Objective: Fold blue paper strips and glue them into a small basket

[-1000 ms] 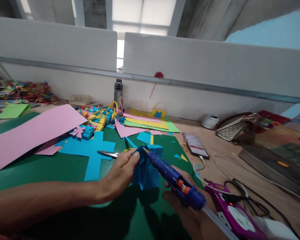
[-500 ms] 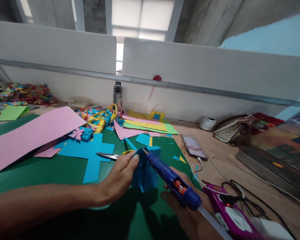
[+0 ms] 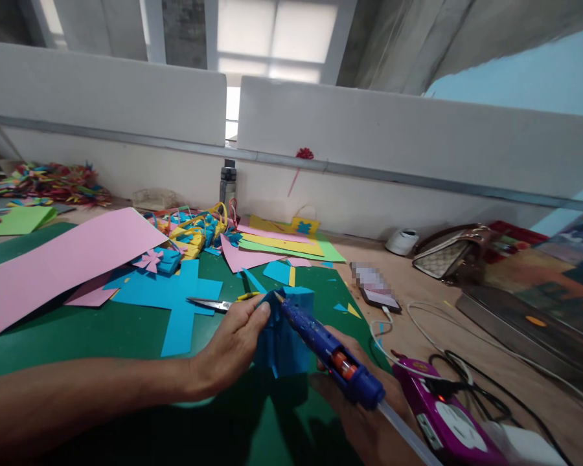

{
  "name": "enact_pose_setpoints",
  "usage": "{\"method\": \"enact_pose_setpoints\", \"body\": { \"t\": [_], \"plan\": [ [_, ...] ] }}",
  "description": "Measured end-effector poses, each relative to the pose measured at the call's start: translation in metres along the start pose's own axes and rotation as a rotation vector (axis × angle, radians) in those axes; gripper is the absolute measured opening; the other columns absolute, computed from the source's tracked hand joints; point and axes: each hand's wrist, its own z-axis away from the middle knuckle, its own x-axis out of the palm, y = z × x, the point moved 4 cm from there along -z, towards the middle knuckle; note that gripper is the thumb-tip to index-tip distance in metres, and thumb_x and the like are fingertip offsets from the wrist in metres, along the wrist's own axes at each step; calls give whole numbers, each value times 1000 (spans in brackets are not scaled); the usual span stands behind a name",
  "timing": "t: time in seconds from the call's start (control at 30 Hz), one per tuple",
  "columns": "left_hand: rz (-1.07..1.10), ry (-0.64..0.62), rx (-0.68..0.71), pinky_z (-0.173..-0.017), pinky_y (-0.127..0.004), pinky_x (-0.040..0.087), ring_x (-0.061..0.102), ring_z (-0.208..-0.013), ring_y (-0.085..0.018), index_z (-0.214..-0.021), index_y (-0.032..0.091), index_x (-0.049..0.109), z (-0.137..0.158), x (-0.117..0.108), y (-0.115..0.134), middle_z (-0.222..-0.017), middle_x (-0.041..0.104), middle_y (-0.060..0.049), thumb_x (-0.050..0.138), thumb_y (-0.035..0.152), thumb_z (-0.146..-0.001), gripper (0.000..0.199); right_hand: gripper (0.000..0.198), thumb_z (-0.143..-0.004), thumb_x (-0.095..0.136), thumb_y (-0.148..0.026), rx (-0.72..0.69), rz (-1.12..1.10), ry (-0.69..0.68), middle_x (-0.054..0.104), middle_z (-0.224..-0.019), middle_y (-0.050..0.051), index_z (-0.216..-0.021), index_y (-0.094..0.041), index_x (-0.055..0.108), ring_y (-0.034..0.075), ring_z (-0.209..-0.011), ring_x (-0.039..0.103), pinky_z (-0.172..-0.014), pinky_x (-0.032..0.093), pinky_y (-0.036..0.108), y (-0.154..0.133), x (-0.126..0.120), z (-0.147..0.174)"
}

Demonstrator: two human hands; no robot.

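Note:
My left hand (image 3: pixel 238 336) is closed on a folded piece of blue paper (image 3: pixel 294 353), thumb on its near side and fingers hidden behind. In my right hand (image 3: pixel 364 401) is a blue hot glue gun (image 3: pixel 320 336), a clear glue stick (image 3: pixel 403 430) sticking out of its back end. The gun's nozzle meets the upper edge of the blue paper beside my left thumb. Scissors (image 3: pixel 211 303) with a yellow handle lie just beyond my left hand, over a blue cross-shaped paper (image 3: pixel 175 291).
A large pink sheet (image 3: pixel 78 259) lies left on the green mat (image 3: pixel 19 353). Small paper baskets (image 3: pixel 194 233) and coloured sheets (image 3: pixel 282 243) stand behind. To the right are a phone (image 3: pixel 375 286), cables, a purple power strip (image 3: pixel 447 414) and a handbag (image 3: pixel 447 252).
The glue gun's nozzle has shifted slightly left along the paper's upper edge, and my right hand has moved with it. My left hand keeps its hold almost unmoved.

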Motion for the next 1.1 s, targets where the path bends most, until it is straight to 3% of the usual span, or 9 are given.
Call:
{"method": "enact_pose_setpoints", "body": {
  "t": [0.17, 0.4, 0.53, 0.9, 1.1],
  "plan": [
    [-33, 38, 10, -67, -25, 38, 41, -69, -14, -71, 16, 52, -2, -1, -2, -75, 50, -2, 38, 40, -88, 33, 33, -79, 55, -27, 9, -65, -109, 69, -102, 1, -113, -27, 55, 21, -86, 67, -72, 54, 28, 4, 5, 1],
    [22, -14, -13, -65, -24, 38, 40, -67, -13, -76, 15, 54, -1, 1, -1, -74, 50, -1, 38, 40, -89, 32, 30, -81, 56, -30, 60, -69, -92, 69, -92, 1, -111, -27, 56, 19, -76, 67, -68, 54, 26, 3, 4, 0],
    [27, -13, -13, -66, -25, 39, 42, -71, -14, -82, 14, 57, 0, 0, -1, -77, 51, -3, 39, 43, -88, 35, 30, -81, 55, -30, 55, -66, -95, 69, -94, 0, -110, -27, 56, 19, -79, 67, -69, 54, 26, 2, 3, -1],
    [-84, 35, 18, -66, -24, 37, 40, -68, -14, -70, 16, 51, -3, -1, 0, -73, 49, -1, 36, 39, -89, 32, 34, -80, 54, -26, 10, -63, -90, 69, -102, 1, -113, -28, 55, 20, -86, 67, -73, 54, 29, 5, 6, 2],
    [-25, -17, 17, -67, -24, 37, 39, -68, -13, -72, 16, 52, -2, 1, 3, -72, 48, -1, 36, 37, -89, 32, 34, -79, 56, -29, 33, -69, -88, 69, -101, 2, -113, -27, 56, 21, -85, 67, -73, 54, 28, 7, 6, 2]
  ]
}}
